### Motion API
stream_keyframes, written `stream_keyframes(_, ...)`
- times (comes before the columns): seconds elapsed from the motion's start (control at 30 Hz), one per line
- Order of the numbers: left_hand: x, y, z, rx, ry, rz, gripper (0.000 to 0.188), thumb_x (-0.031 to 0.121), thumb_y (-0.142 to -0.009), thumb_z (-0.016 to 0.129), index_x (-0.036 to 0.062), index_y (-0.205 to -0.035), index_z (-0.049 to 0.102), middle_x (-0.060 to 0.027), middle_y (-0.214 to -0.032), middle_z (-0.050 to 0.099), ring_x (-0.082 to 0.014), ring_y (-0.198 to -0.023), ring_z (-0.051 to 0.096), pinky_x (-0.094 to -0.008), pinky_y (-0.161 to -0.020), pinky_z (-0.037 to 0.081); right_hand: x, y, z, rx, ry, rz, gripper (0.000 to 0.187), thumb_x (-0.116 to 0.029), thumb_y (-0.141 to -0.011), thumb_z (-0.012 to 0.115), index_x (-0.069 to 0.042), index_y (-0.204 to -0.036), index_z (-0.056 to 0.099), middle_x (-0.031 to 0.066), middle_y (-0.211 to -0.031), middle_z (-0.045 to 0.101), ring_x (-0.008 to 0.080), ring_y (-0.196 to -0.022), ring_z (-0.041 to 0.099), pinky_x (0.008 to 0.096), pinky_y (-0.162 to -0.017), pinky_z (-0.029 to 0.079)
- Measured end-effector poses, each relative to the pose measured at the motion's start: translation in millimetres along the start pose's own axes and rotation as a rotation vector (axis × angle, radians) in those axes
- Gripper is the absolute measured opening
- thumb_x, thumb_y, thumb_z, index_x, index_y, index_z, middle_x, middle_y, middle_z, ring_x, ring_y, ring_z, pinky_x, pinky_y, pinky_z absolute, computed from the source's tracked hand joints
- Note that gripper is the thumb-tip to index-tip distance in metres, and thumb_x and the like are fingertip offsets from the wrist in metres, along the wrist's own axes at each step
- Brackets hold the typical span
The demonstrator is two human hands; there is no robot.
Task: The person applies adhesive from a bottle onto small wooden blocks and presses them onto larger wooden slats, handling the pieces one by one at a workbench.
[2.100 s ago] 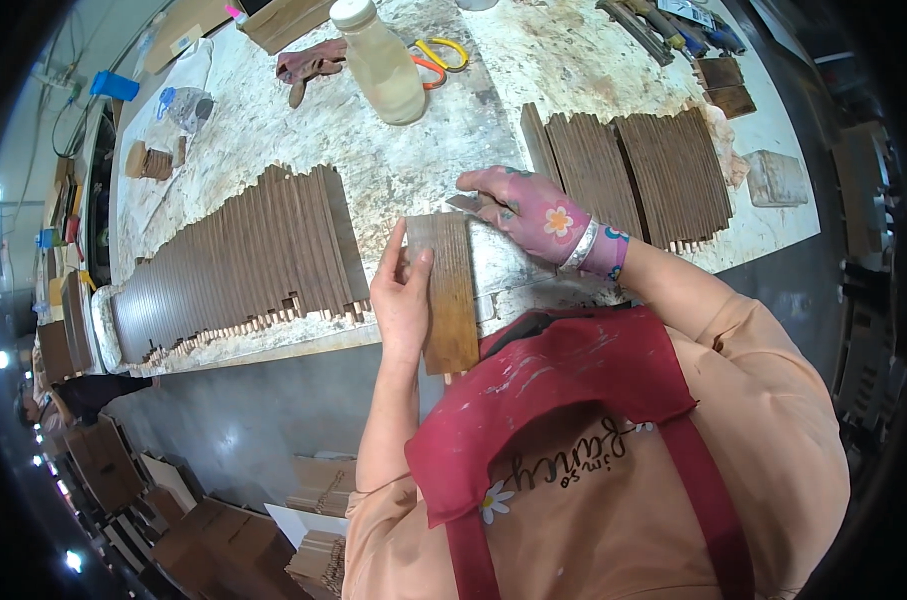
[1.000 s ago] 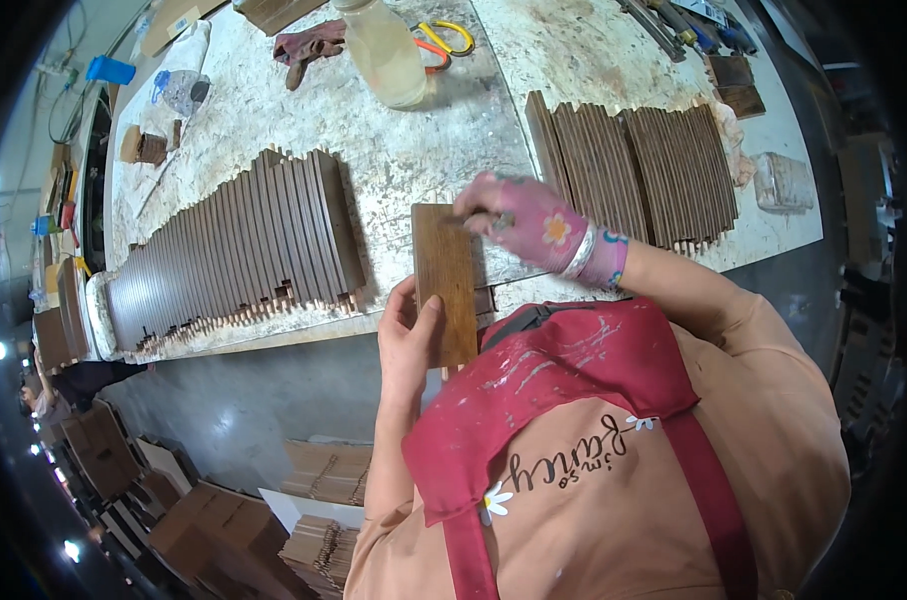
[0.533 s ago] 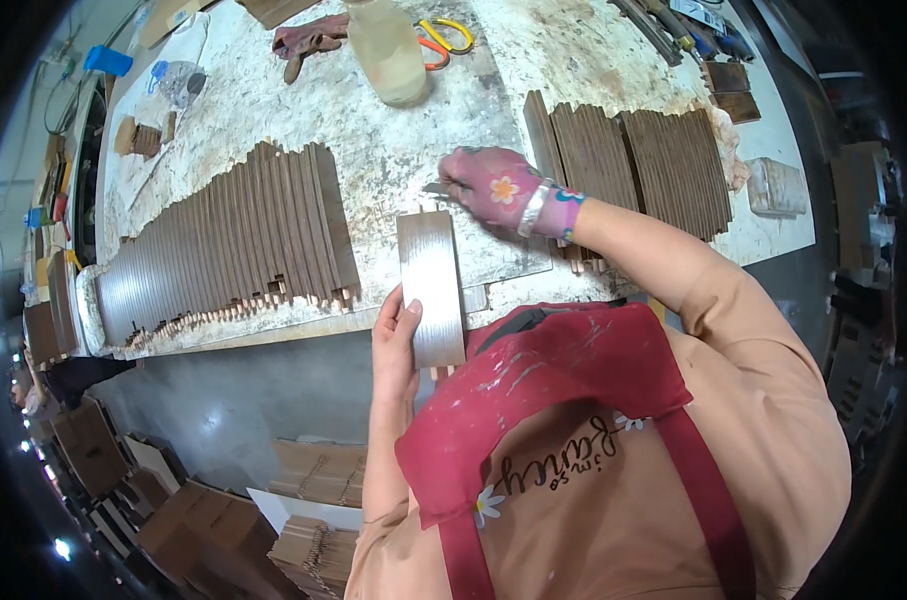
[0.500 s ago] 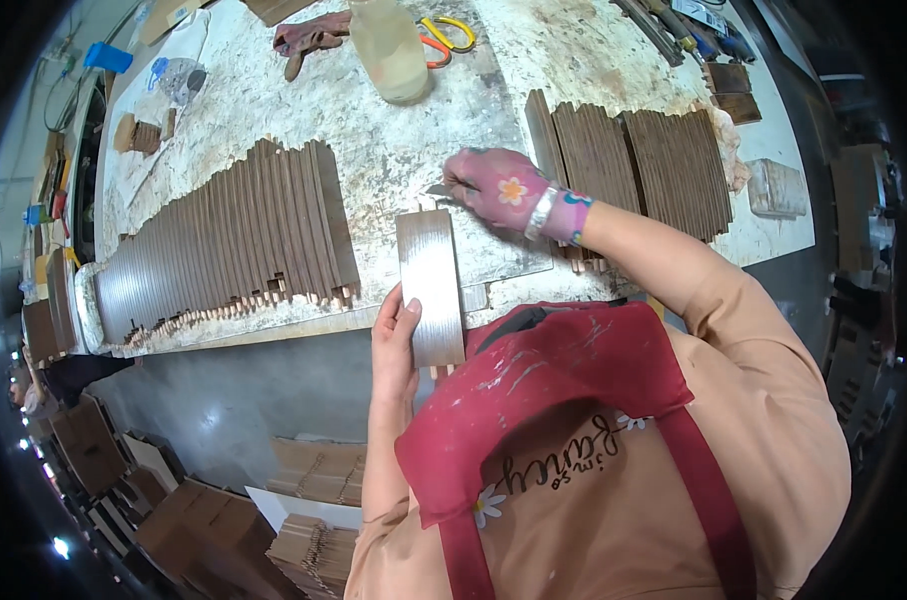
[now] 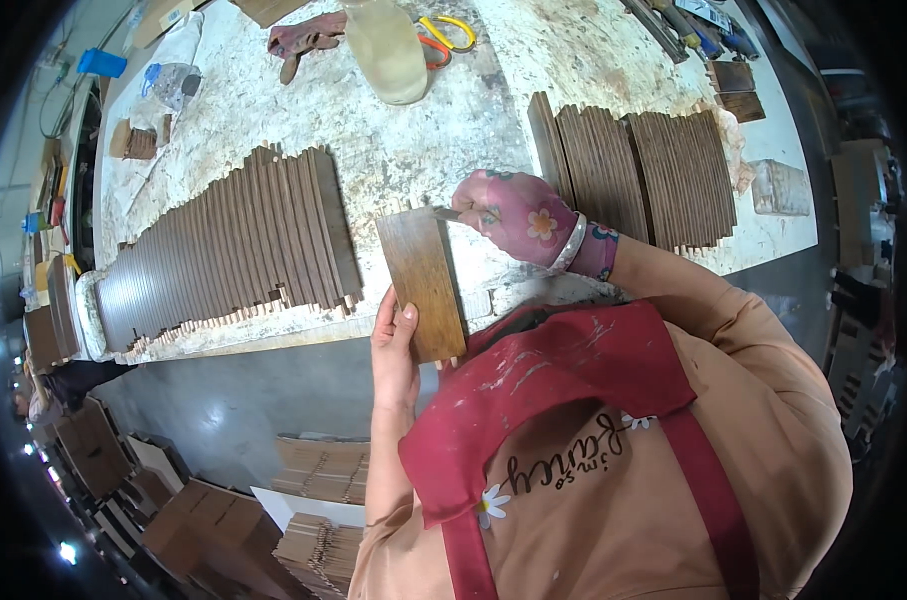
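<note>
My bare left hand [image 5: 396, 335] grips a brown wooden slat [image 5: 424, 285] by its left edge, thumb on the face. Short dowel pegs stick out of the slat's ends. A pink flowered glove covers my right hand [image 5: 522, 220], which is closed on a small flat blade [image 5: 447, 213]. The blade meets the slat's far right corner; its handle is hidden in the fist. To the left on the worktable [image 5: 394, 160] stands a long row of similar pegged slats [image 5: 224, 240]. Beyond my right hand are two more packed rows of slats [image 5: 679, 175].
At the back are a cloudy plastic bottle [image 5: 386, 55], yellow-handled scissors [image 5: 454, 32] and a spare glove [image 5: 304, 40]. Tools [image 5: 679, 30] lie at the far right, near a clear block-shaped package [image 5: 780, 188]. Cardboard boxes [image 5: 214, 535] stand on the floor at lower left.
The slat has tilted in my left hand, its far end swinging left and its shine fading. My right hand has come nearer, bringing the blade from beyond the slat to its far right corner.
</note>
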State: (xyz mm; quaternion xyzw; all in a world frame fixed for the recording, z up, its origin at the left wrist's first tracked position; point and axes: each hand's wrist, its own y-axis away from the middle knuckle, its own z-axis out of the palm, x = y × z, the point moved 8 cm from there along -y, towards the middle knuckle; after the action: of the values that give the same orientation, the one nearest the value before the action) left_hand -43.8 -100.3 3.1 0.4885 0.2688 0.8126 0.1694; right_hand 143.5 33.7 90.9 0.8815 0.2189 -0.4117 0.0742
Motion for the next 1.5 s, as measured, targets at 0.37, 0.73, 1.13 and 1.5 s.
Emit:
stream_keyframes(0.37,0.1,-5.3,-2.9,0.083,-0.095,0.035,0.047,0.013,-0.098,0.058,0.0021,-0.142,0.046,-0.0072,-0.128,0.060,-0.0163,-0.114,0.057,-0.0306,-0.099,0.044,8.2,-16.5,42.1,-0.146,0.470,-0.224,0.013,-0.012,-0.088,0.052,-0.004,-0.095,0.060,0.0177,-0.082,0.065,0.0375,-0.074,0.066,0.0485,-0.064,0.052)
stream_keyframes(0.73,5.3,-2.7,0.4,0.116,-0.169,0.028,0.046,0.015,-0.099,0.057,0.0002,-0.141,0.047,-0.0068,-0.125,0.061,-0.0140,-0.111,0.058,-0.0284,-0.097,0.045,-3.4,-5.8,57.0,-0.331,0.610,-0.347,0.015,-0.011,-0.083,0.057,-0.007,-0.096,0.062,0.0108,-0.087,0.062,0.0293,-0.081,0.067,0.0409,-0.065,0.054)
stream_keyframes(1.13,26.0,-12.8,-3.9,0.133,-0.509,0.256,0.044,0.029,-0.107,0.039,-0.0038,-0.133,0.053,-0.0121,-0.123,0.061,-0.0166,-0.112,0.056,-0.0290,-0.098,0.043,40.6,6.8,0.5,-0.054,-0.310,0.201,0.022,-0.019,-0.090,0.063,0.000,-0.099,0.064,0.0112,-0.089,0.065,0.0197,-0.085,0.060,0.0331,-0.080,0.048)
stream_keyframes(1.5,30.9,-19.9,-3.1,0.230,-0.635,0.412,0.028,0.024,-0.105,0.043,0.0034,-0.117,0.056,-0.0090,-0.108,0.061,-0.0179,-0.093,0.054,-0.0278,-0.088,0.043,28.8,29.1,36.9,-0.141,-0.826,0.297,0.021,-0.017,-0.092,0.067,0.000,-0.105,0.064,0.0018,-0.085,0.061,0.0064,-0.075,0.055,0.0241,-0.064,0.048)
